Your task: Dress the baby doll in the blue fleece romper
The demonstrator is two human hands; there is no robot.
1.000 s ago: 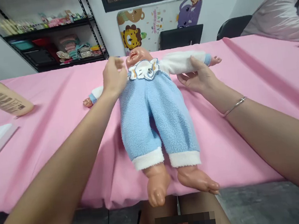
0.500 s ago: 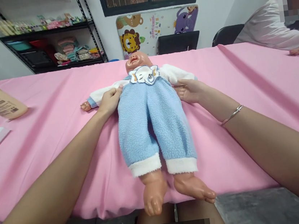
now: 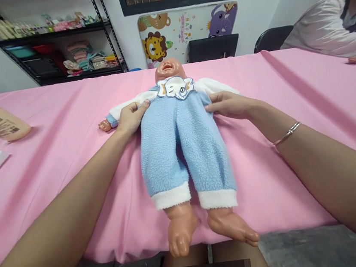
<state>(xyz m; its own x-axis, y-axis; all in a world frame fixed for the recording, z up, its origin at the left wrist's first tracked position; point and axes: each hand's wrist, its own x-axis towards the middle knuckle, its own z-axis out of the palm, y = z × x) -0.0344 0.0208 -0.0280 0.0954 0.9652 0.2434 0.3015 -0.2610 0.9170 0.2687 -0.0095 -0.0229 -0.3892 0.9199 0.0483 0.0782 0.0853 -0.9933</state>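
Flanking doll (image 3: 179,118) from either side of its long axis, with left hand (image 3: 130,118) and right hand (image 3: 229,104) equally near, half-curled, touching; can't tell if gripping.

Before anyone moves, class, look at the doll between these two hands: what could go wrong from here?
The doll has its feet at the pink cloth's near edge, so a tug toward the person might bring it off. The cloth is creased and could drag along. The silvery bracelet above the right hand might catch the clothing.
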